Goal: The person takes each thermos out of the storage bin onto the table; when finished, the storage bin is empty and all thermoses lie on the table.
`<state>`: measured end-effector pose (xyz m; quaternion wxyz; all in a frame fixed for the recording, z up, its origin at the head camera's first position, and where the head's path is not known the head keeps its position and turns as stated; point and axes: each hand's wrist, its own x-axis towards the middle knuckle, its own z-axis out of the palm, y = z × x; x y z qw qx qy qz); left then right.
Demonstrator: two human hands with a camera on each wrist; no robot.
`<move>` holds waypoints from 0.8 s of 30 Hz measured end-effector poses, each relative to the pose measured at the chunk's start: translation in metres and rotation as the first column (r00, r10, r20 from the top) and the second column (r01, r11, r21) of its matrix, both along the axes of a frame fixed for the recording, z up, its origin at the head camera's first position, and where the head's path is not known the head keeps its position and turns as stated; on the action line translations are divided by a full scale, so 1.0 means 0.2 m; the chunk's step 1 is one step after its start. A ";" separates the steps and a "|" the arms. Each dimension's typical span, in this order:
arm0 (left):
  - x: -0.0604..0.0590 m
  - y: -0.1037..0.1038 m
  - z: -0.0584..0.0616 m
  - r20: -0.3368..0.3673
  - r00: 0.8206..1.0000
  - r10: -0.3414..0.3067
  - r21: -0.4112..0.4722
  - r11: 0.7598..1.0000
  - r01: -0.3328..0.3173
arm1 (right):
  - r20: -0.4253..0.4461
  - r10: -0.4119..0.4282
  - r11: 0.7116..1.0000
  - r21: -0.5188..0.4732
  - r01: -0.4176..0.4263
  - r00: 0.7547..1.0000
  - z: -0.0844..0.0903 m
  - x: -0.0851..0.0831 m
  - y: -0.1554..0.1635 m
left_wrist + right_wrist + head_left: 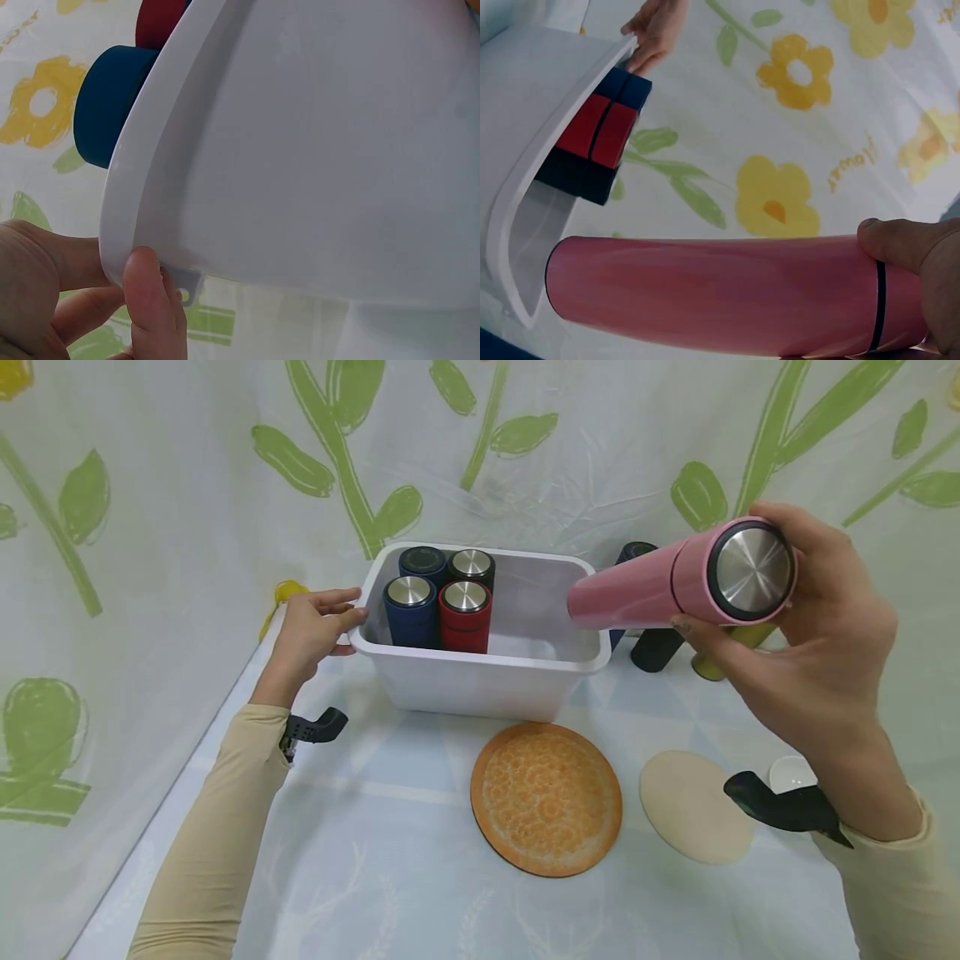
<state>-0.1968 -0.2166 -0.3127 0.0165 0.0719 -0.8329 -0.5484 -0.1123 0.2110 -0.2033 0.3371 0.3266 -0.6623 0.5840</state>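
A pink thermos flask [652, 578] with a silver-topped lid is gripped near its lid by my right hand [817, 610]. It tilts over the right end of a white plastic bin [480, 681], its base toward the bin. In the right wrist view the pink flask [720, 292] lies almost level beside the bin's rim. My left hand [311, 631] holds the bin's left rim, and the left wrist view shows the thumb and fingers [154, 300] pinching that edge. Inside the bin's left half stand several flasks, among them a red flask [466, 618] and a blue flask [411, 614].
Behind the pink flask, a black flask [656, 649] and a yellowish one [708, 667] are partly hidden right of the bin. A round orange-brown mat [547, 802], a beige oval mat [696, 806] and a small white round object [791, 773] lie in front. A flowered curtain [585, 460] hangs behind.
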 end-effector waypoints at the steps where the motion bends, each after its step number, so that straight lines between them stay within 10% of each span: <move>1: 0.00 0.00 0.00 0.002 1.000 0.000 -0.001 1.000 0.000 | 0.000 0.001 1.000 -0.017 -0.001 1.000 0.00 0.00 0.02; 12: -0.01 -0.01 -0.01 0.000 1.000 -0.009 -0.012 1.000 0.009 | 0.042 -0.004 0.996 -0.092 0.007 0.999 -0.01 0.05 0.18; 24: -0.01 -0.01 0.00 -0.023 0.999 -0.036 -0.015 0.999 0.036 | 0.071 -0.244 0.964 0.129 0.234 0.967 -0.04 0.11 0.26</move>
